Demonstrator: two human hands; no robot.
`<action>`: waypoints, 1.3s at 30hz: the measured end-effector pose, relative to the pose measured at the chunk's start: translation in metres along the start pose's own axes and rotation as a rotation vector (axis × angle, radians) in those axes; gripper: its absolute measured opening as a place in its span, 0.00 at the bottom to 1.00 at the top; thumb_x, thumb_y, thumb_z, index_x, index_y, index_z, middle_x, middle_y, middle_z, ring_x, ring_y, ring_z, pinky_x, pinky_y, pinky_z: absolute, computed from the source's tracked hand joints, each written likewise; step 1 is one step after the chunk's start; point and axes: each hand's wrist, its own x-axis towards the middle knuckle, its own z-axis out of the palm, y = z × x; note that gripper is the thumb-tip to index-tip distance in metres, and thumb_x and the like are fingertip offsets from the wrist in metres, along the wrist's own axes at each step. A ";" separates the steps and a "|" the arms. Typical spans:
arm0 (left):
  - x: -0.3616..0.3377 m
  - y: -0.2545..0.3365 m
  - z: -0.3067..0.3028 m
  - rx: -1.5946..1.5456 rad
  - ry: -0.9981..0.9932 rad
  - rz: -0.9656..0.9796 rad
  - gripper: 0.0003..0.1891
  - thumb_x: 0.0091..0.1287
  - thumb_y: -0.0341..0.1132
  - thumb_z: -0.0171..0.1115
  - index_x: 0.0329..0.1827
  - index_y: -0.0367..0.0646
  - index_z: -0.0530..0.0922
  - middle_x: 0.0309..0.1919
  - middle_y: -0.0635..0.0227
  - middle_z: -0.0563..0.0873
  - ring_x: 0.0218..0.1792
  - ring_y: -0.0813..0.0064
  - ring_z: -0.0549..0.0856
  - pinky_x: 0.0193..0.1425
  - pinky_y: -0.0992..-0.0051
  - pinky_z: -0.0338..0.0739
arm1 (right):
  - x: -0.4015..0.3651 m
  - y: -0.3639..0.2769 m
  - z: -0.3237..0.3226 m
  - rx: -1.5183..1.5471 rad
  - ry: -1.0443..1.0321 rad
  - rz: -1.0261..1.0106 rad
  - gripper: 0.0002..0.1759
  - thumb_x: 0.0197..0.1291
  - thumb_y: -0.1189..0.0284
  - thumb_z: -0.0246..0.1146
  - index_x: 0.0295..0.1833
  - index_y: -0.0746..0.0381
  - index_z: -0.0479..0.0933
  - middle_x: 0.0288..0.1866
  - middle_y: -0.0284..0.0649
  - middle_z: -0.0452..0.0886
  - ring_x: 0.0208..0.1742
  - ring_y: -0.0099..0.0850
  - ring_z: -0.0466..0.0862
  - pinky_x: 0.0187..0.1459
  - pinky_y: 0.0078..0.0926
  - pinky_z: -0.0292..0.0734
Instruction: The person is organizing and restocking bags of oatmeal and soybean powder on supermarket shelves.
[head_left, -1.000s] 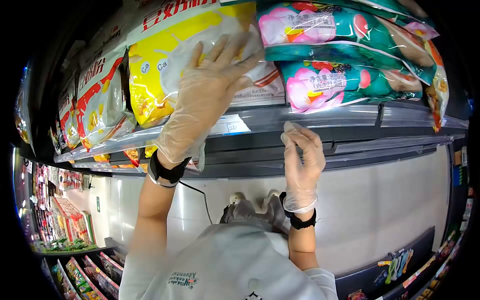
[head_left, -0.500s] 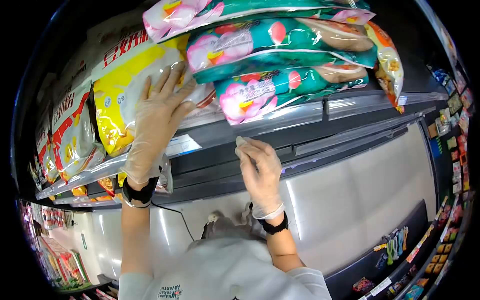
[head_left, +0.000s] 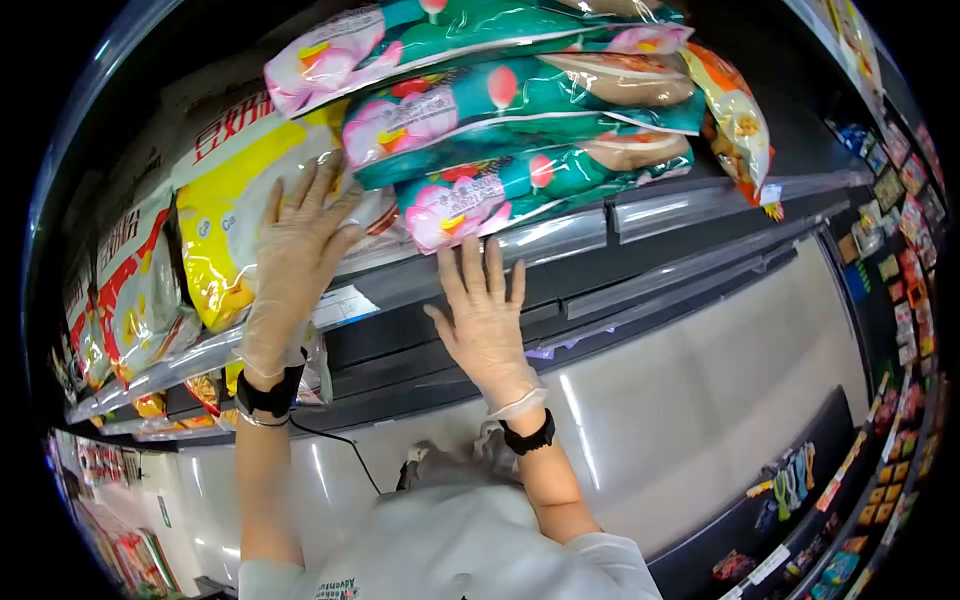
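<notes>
Yellow-and-white bag: standing on the shelf, "Ca" printed twice on the yellow, red Chinese characters above, read as 豆奶粉, partly cut off by glare and overlap.
Left grip: left hand, gloved, laid on this bag's front, fingers slightly apart, not closed on it.
Green bags: glossy, stacked to the right, with pink lotus flowers; small dark print in a pale patch, too blurred to read surely.
Right grip: right hand, gloved, fingers apart, tips at the lowest green bag's lower edge; contact cannot be told.
Orange-and-white bag: beside the stack's right end, overhanging the shelf edge.
Red-and-white bag: left of the yellow one, similar red characters.
Shelf label: white and blue, writing too small.
Shirt: upside-down "Weekend", partly visible.
</notes>
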 end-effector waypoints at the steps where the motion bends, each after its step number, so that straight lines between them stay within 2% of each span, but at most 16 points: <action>1: 0.001 0.000 0.001 -0.011 0.038 0.021 0.21 0.64 0.42 0.59 0.60 0.50 0.76 0.69 0.61 0.67 0.70 0.60 0.64 0.73 0.55 0.51 | -0.001 -0.001 -0.001 0.002 -0.046 -0.010 0.44 0.56 0.61 0.65 0.75 0.58 0.52 0.77 0.50 0.47 0.75 0.53 0.49 0.69 0.62 0.41; 7: 0.001 0.005 -0.002 -0.015 0.040 0.006 0.21 0.64 0.41 0.58 0.60 0.48 0.76 0.68 0.60 0.68 0.69 0.58 0.66 0.72 0.54 0.54 | -0.006 0.000 -0.012 0.073 -0.131 -0.004 0.40 0.58 0.62 0.62 0.75 0.53 0.54 0.78 0.50 0.45 0.75 0.54 0.50 0.69 0.62 0.40; 9: 0.000 0.005 -0.002 -0.012 0.049 0.014 0.21 0.64 0.40 0.59 0.60 0.48 0.76 0.68 0.59 0.68 0.69 0.58 0.66 0.71 0.54 0.55 | -0.009 0.001 -0.017 0.079 -0.106 -0.018 0.39 0.59 0.64 0.61 0.74 0.55 0.55 0.77 0.44 0.49 0.74 0.51 0.53 0.68 0.62 0.46; 14: -0.004 0.007 -0.003 -0.063 0.079 -0.019 0.21 0.62 0.37 0.59 0.59 0.47 0.77 0.67 0.59 0.70 0.67 0.56 0.68 0.71 0.53 0.56 | -0.013 0.003 -0.018 0.118 -0.110 0.001 0.36 0.61 0.65 0.60 0.73 0.54 0.57 0.75 0.44 0.54 0.74 0.51 0.55 0.68 0.62 0.47; 16: -0.007 0.010 -0.002 -0.080 0.093 -0.021 0.20 0.62 0.36 0.59 0.59 0.46 0.77 0.66 0.59 0.71 0.66 0.56 0.69 0.71 0.53 0.56 | -0.011 0.001 -0.025 0.152 -0.023 -0.004 0.30 0.61 0.66 0.60 0.69 0.56 0.63 0.71 0.44 0.61 0.71 0.47 0.60 0.67 0.57 0.51; 18: -0.012 0.010 -0.003 -0.242 0.127 -0.114 0.18 0.62 0.31 0.58 0.57 0.43 0.78 0.63 0.59 0.75 0.64 0.56 0.72 0.70 0.56 0.58 | -0.017 0.001 -0.031 0.177 0.055 0.007 0.28 0.60 0.68 0.61 0.67 0.58 0.67 0.68 0.44 0.66 0.69 0.45 0.65 0.67 0.52 0.55; 20: -0.028 0.013 0.006 -0.554 0.333 -0.248 0.14 0.67 0.22 0.50 0.54 0.34 0.77 0.58 0.55 0.78 0.60 0.59 0.75 0.65 0.65 0.67 | -0.024 0.011 -0.034 0.369 0.260 0.004 0.23 0.56 0.72 0.64 0.59 0.59 0.74 0.59 0.42 0.73 0.60 0.40 0.73 0.62 0.41 0.64; 21: -0.034 0.027 0.002 -0.636 0.399 -0.425 0.12 0.68 0.22 0.49 0.52 0.32 0.76 0.55 0.55 0.80 0.58 0.63 0.77 0.63 0.69 0.68 | -0.023 0.014 -0.046 0.364 0.295 0.042 0.17 0.54 0.75 0.66 0.52 0.61 0.79 0.51 0.41 0.79 0.50 0.37 0.79 0.54 0.34 0.72; 23: -0.030 0.074 -0.026 -0.549 0.476 -0.551 0.10 0.69 0.23 0.49 0.49 0.31 0.77 0.48 0.59 0.81 0.52 0.65 0.78 0.60 0.70 0.69 | -0.027 0.032 -0.062 0.360 0.341 0.137 0.12 0.54 0.74 0.66 0.46 0.61 0.81 0.45 0.40 0.81 0.44 0.37 0.80 0.48 0.34 0.74; 25: -0.024 0.106 -0.037 -0.649 0.356 -0.679 0.09 0.68 0.24 0.51 0.47 0.32 0.78 0.46 0.58 0.81 0.51 0.64 0.78 0.58 0.69 0.69 | -0.032 0.053 -0.074 0.319 0.401 0.205 0.10 0.54 0.75 0.66 0.44 0.62 0.81 0.42 0.39 0.82 0.41 0.37 0.80 0.45 0.33 0.75; 27: -0.011 0.137 -0.041 -0.849 0.258 -0.406 0.09 0.67 0.24 0.53 0.46 0.34 0.79 0.44 0.58 0.82 0.49 0.61 0.79 0.57 0.67 0.70 | -0.038 0.078 -0.092 0.299 0.457 0.286 0.05 0.54 0.76 0.66 0.38 0.62 0.81 0.36 0.39 0.82 0.36 0.36 0.81 0.39 0.32 0.75; 28: -0.008 0.140 -0.023 -0.711 0.219 -0.154 0.09 0.64 0.23 0.54 0.45 0.36 0.79 0.43 0.56 0.82 0.45 0.59 0.80 0.55 0.65 0.71 | -0.042 0.090 -0.098 0.308 0.517 0.316 0.04 0.53 0.77 0.66 0.35 0.63 0.79 0.33 0.39 0.81 0.34 0.37 0.80 0.37 0.32 0.74; 29: 0.006 0.157 -0.021 -0.713 0.228 -0.029 0.10 0.60 0.20 0.55 0.43 0.38 0.80 0.40 0.58 0.83 0.40 0.59 0.80 0.49 0.65 0.72 | -0.047 0.104 -0.103 0.319 0.575 0.345 0.03 0.52 0.78 0.67 0.32 0.63 0.78 0.31 0.40 0.80 0.32 0.38 0.80 0.35 0.31 0.74; 31: 0.039 0.198 -0.020 -0.788 0.208 0.107 0.18 0.55 0.24 0.56 0.50 0.42 0.82 0.38 0.65 0.83 0.38 0.64 0.78 0.45 0.65 0.70 | -0.055 0.138 -0.116 0.295 0.614 0.368 0.06 0.52 0.78 0.67 0.29 0.63 0.76 0.29 0.40 0.79 0.30 0.38 0.78 0.32 0.32 0.72; 35: 0.098 0.282 -0.002 -0.812 0.270 0.225 0.20 0.54 0.22 0.57 0.51 0.44 0.81 0.40 0.69 0.83 0.39 0.67 0.79 0.46 0.68 0.71 | -0.060 0.226 -0.145 0.277 0.654 0.386 0.13 0.51 0.79 0.68 0.24 0.63 0.69 0.23 0.41 0.72 0.25 0.39 0.73 0.28 0.33 0.67; 39: 0.190 0.380 0.005 -0.738 0.371 0.187 0.18 0.53 0.24 0.64 0.49 0.42 0.82 0.43 0.63 0.83 0.43 0.62 0.81 0.48 0.65 0.73 | -0.047 0.323 -0.196 0.309 0.580 0.366 0.12 0.52 0.79 0.67 0.24 0.64 0.69 0.21 0.42 0.70 0.24 0.40 0.71 0.27 0.35 0.65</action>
